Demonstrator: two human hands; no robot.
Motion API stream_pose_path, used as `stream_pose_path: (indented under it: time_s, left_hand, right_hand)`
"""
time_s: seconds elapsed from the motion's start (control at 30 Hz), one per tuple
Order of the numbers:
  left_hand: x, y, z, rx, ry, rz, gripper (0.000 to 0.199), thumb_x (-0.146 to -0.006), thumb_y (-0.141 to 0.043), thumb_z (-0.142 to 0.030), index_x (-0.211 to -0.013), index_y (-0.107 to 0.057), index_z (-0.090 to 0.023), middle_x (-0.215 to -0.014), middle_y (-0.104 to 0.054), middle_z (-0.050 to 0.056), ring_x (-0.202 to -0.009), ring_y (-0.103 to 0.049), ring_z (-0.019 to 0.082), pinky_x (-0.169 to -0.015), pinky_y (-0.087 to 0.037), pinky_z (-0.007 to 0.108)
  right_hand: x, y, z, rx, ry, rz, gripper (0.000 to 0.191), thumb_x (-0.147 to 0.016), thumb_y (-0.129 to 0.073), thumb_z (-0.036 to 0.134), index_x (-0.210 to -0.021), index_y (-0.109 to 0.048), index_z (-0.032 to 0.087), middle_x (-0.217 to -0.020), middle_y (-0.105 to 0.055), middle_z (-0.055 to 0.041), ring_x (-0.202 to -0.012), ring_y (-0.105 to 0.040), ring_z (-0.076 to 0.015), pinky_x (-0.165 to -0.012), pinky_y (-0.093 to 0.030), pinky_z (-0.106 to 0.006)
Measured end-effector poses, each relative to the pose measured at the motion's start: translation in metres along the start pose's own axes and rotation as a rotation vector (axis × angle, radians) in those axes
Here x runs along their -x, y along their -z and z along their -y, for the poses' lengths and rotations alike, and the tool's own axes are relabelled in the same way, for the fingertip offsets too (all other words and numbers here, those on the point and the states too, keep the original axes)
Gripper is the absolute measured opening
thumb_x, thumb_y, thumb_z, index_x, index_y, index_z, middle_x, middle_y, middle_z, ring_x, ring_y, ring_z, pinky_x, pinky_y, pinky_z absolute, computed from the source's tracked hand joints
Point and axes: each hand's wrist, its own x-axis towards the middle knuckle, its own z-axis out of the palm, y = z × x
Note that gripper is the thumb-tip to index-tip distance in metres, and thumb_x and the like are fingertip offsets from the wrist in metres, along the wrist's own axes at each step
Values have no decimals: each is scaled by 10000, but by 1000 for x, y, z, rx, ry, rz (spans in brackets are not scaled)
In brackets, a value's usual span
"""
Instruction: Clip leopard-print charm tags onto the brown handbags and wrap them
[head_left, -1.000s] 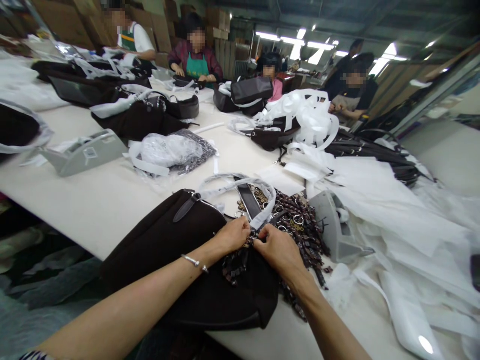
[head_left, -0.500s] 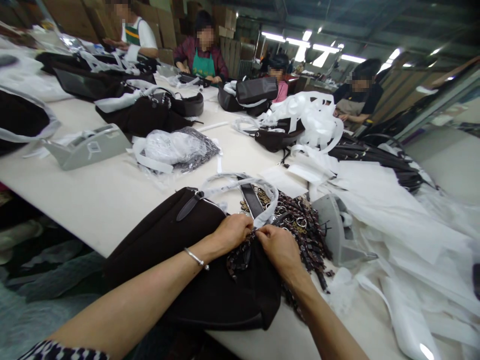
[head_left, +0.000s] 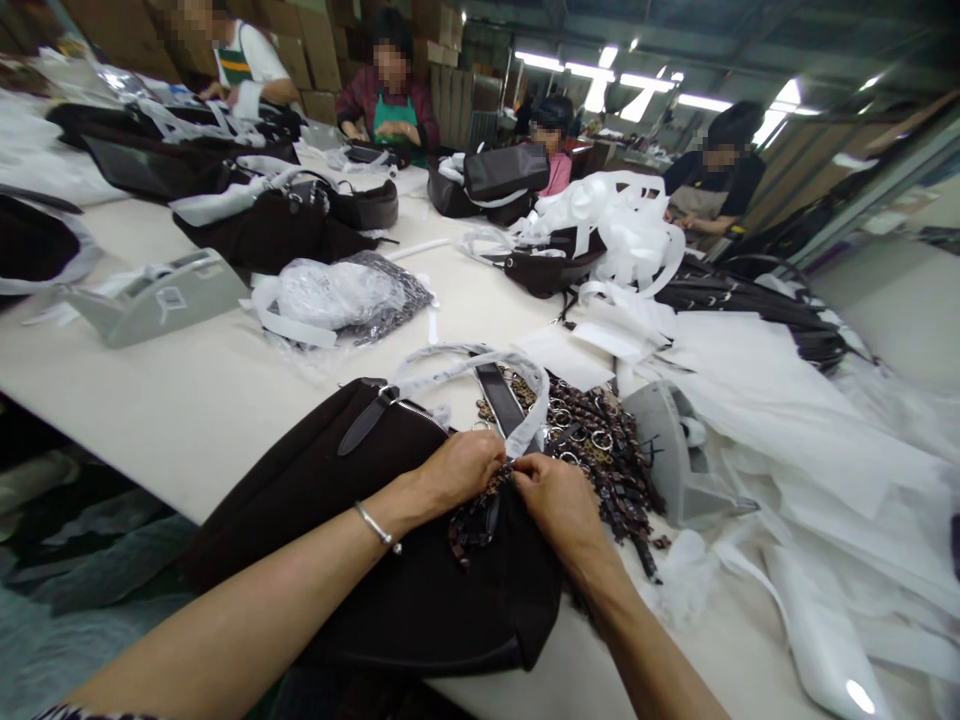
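A dark handbag [head_left: 420,600] lies on its side at the table's near edge, with its zip and a black zip pull [head_left: 364,422] to the left. White wrapping covers its looped handle [head_left: 536,400]. My left hand [head_left: 469,465], with a silver bangle at the wrist, is closed in a pinch at the handle's base. Close against it, my right hand [head_left: 555,500] pinches from the other side. Between them hangs a brown-and-black charm strap [head_left: 469,530] with small metal parts, resting on the bag. The exact spot under my fingertips is partly hidden.
A pile of similar charms with rings [head_left: 600,450] lies behind my right hand, beside a grey tape dispenser [head_left: 667,450]. Another dispenser [head_left: 165,300] stands left. Plastic-wrapped material [head_left: 337,300], white sheets [head_left: 750,380] and more bags [head_left: 255,230] cover the table. Several co-workers sit beyond.
The view has shifted slightly. My hands stay pinched at the same place by the handle's base, with only a small shift of the fingers.
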Motion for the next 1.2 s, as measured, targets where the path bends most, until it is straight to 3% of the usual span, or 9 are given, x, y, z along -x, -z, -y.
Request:
stream_pose_path:
  time_s: [0.27, 0.47, 0.73, 1.0, 1.2]
  left_hand:
    - [5, -10, -1, -15, 44, -39, 130, -882, -500, -129, -873, -625, -162, -840, -661, 41, -794, -622, 168, -737, -475, 251]
    - [9, -2, -9, -228, -63, 38, 175, -938, -435, -125, -906, -603, -160, -862, -607, 44, -757, -589, 163, -681, -492, 258]
    - [7, 11, -20, -436, -195, 133, 190, -948, -413, -114, -1003, -595, -123, -932, -602, 90, -844, -605, 221, -689, -543, 328]
    - [-2, 16, -22, -418, -202, 192, 246, -957, -369, -98, -1030, -604, -100, -946, -616, 134, -854, -635, 231, -693, -553, 334]
    - [-2, 6, -15, -261, -92, 143, 194, -915, -435, -80, -964, -620, -115, -939, -647, 117, -830, -648, 226, -720, -534, 335]
  right_hand:
    - [4, -2, -2, -41, -7, 14, 207, -852, -575, 298, -970, -745, 294, -935, -761, -17, -877, -700, -202, -770, -454, -272]
    - [2, -4, -4, -108, -22, 16, 211, -842, -572, 269, -954, -751, 273, -934, -760, -25, -902, -694, -190, -811, -455, -258]
    - [5, -6, -2, -62, -21, 19, 233, -854, -551, 263, -1006, -727, 272, -942, -758, -40, -888, -697, -206, -780, -448, -270]
    - [1, 9, 1, 50, -1, 87, 227, -839, -576, 306, -988, -745, 326, -913, -757, -52, -891, -699, -239, -695, -446, -281]
    - [-1, 9, 1, -3, -35, 104, 226, -794, -596, 279, -951, -758, 293, -839, -756, -46, -823, -697, -218, -665, -435, -263]
